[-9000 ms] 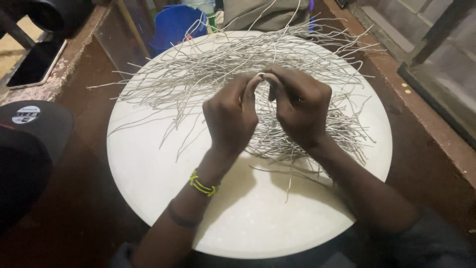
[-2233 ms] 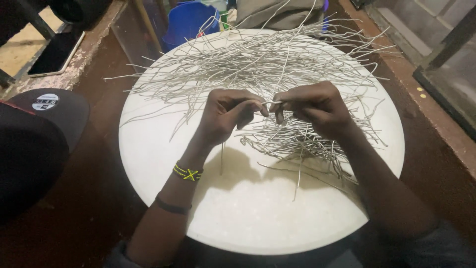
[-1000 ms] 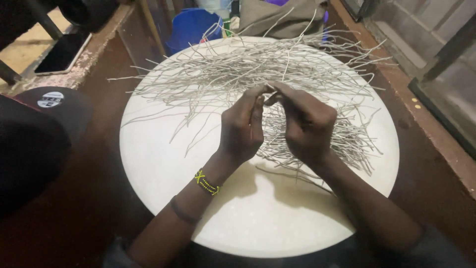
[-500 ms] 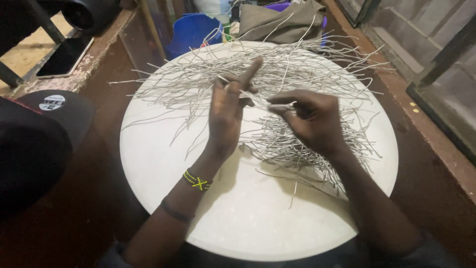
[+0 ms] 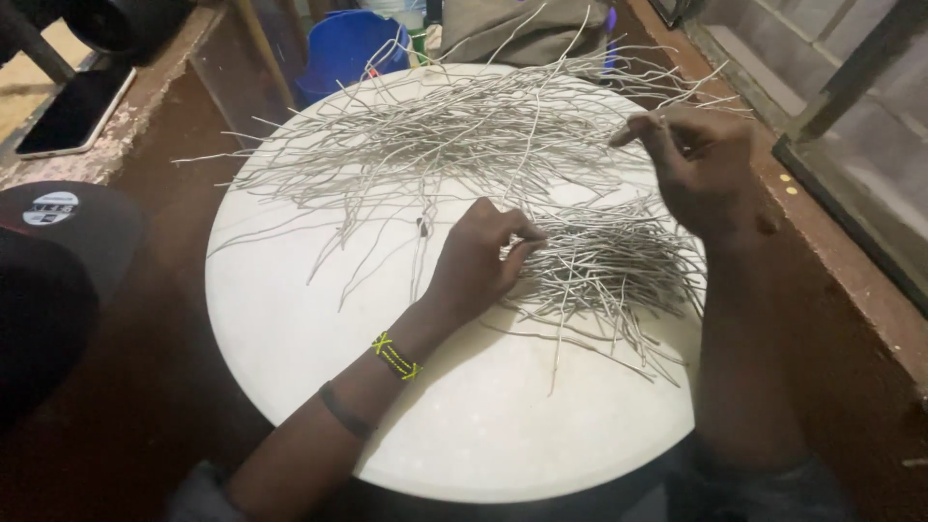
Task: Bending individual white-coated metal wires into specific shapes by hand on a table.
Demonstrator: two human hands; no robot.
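A round white table [image 5: 464, 425] carries a wide tangle of long thin grey strands [image 5: 454, 135] across its far half. A denser heap of shorter grey strands [image 5: 609, 261] lies at the right. My left hand [image 5: 478, 256] rests on the table with its fingertips pinched at the left edge of that heap, seemingly on one strand. It wears a yellow and a dark wristband. My right hand [image 5: 696, 159] is raised over the right side. Its fingers curl toward the right end of the long tangle; whether it holds a strand is unclear.
A blue bucket [image 5: 343, 48] and a folded grey-brown cloth [image 5: 522, 29] stand beyond the table. A phone [image 5: 72, 111] lies on a ledge at the far left. A black cap [image 5: 48, 280] sits at the left. A metal frame [image 5: 851, 87] runs along the right.
My hands, working together over the middle of the table, have parted. The left dropped to the heap of short strands. The right moved out to the right end of the long tangle.
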